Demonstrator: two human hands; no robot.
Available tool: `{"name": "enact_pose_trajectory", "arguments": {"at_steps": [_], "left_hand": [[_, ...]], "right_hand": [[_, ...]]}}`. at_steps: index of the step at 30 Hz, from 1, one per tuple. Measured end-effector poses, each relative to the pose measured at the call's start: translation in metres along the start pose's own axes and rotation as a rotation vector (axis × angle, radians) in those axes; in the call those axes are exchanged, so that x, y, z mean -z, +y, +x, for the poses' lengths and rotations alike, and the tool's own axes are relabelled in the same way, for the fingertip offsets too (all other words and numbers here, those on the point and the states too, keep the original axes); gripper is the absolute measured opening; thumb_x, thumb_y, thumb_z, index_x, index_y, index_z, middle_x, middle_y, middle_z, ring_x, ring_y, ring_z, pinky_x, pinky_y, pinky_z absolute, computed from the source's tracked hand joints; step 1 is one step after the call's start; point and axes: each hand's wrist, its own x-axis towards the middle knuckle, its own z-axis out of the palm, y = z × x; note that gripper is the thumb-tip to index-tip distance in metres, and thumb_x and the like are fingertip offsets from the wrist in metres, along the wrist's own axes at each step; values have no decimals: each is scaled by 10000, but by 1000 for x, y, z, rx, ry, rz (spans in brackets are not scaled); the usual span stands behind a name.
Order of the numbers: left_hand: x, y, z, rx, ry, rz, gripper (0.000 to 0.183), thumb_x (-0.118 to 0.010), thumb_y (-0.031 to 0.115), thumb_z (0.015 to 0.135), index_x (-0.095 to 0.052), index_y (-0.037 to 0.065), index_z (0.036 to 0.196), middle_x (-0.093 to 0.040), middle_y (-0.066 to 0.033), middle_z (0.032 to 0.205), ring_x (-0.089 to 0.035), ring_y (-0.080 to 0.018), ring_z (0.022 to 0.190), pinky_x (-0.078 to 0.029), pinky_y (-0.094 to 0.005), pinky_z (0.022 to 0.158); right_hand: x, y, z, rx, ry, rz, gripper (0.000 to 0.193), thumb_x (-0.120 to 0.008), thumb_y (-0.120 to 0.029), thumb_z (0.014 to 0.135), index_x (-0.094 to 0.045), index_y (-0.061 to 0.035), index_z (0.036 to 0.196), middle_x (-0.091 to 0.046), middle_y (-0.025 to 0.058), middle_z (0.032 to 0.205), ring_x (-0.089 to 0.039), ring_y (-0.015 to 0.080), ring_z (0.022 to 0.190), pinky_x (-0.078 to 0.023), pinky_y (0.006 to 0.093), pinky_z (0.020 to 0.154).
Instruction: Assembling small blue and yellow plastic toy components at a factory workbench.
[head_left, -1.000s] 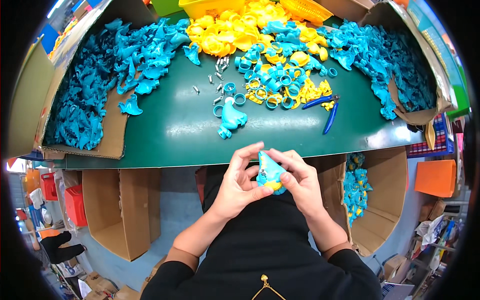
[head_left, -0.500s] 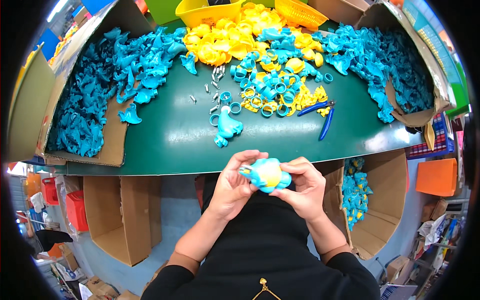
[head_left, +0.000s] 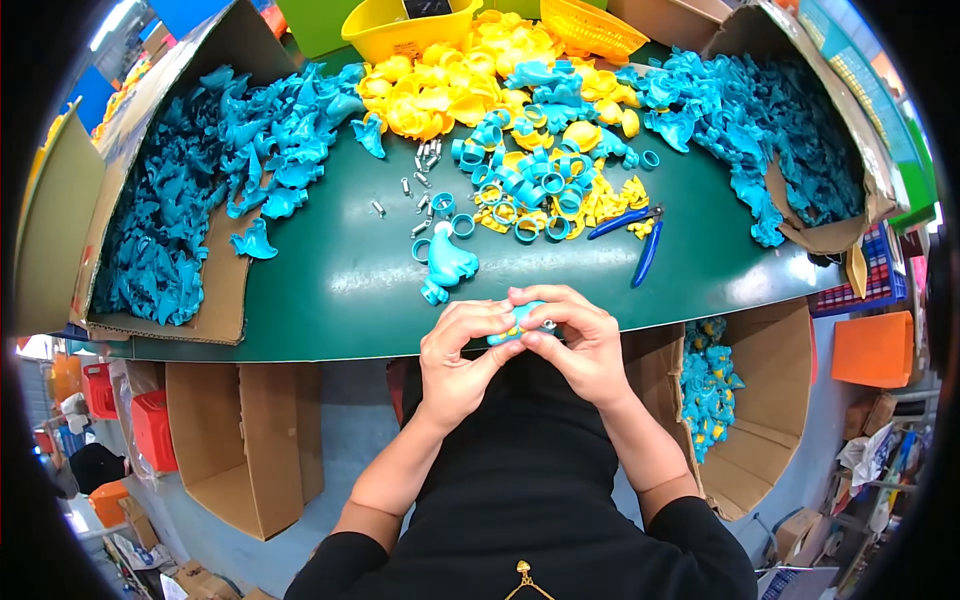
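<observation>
Between both hands, just off the table's near edge, is a small blue and yellow plastic toy figure (head_left: 522,322), mostly covered by fingers. My left hand (head_left: 462,352) grips its left side with fingers and thumb. On the other side my right hand (head_left: 573,340) pinches it, and a small metallic bit shows by the fingertips. A blue figure half (head_left: 450,262) lies on the green table (head_left: 340,290) in front of my hands. Around it are blue rings (head_left: 463,225) and several small metal springs (head_left: 378,208).
Blue-handled cutting pliers (head_left: 648,252) lie right of a pile of yellow pieces (head_left: 605,203). Cardboard boxes of blue parts stand at left (head_left: 222,290) and right (head_left: 820,238). Yellow shells (head_left: 425,105) heap at the back near a yellow basin (head_left: 400,37). Below right, a carton (head_left: 765,400) holds finished-looking figures.
The toy figure has been turned, its yellow side now mostly covered. Both hands have closed further around it, the right one shifting slightly left and up.
</observation>
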Motion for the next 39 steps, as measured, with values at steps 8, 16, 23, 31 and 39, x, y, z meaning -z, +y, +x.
{"name": "enact_pose_trajectory", "arguments": {"at_steps": [8, 16, 23, 31, 39], "left_hand": [[44, 21, 31, -69, -159, 254, 204, -794, 114, 782, -760, 64, 977, -751, -48, 996, -630, -236, 987, -482, -370, 912], [18, -2, 95, -38, -148, 1181, 203, -788, 217, 769, -698, 72, 881, -582, -61, 1015, -483, -286, 1067, -407, -422, 881], [3, 10, 77, -158, -262, 1011, 181, -751, 98, 733, -620, 64, 851, -606, -79, 982, -518, -303, 1032, -411, -432, 866], [-17, -6, 22, 38, -180, 485, 636, -803, 6, 687, -499, 47, 1244, -642, -118, 1017, -609, -310, 990, -492, -414, 855], [2, 11, 7, 245, -177, 107, 687, -700, 8, 826, -386, 13, 1438, -538, -169, 1366, -550, -288, 1264, -433, -391, 1073]], "right_hand": [[2, -14, 9, 50, -37, -323, 248, -763, 48, 800, -672, -19, 1021, -654, 186, 1224, -644, 246, 1135, -531, 349, 939], [13, -3, 3, -63, 137, -151, 431, -755, 90, 783, -570, -27, 1155, -560, 209, 1357, -614, 217, 1144, -535, 335, 927], [44, -9, -9, -118, 399, 242, 534, -741, 35, 817, -525, 21, 1305, -595, 132, 1269, -602, 211, 1141, -494, 366, 999], [20, 1, 7, -185, 222, 275, 504, -738, 17, 840, -552, 20, 1309, -598, 98, 1258, -597, 173, 1136, -496, 319, 975], [9, -3, 15, 174, -33, -575, 470, -774, -32, 790, -607, -27, 1229, -621, 168, 1279, -610, 327, 1189, -515, 383, 941]]}}
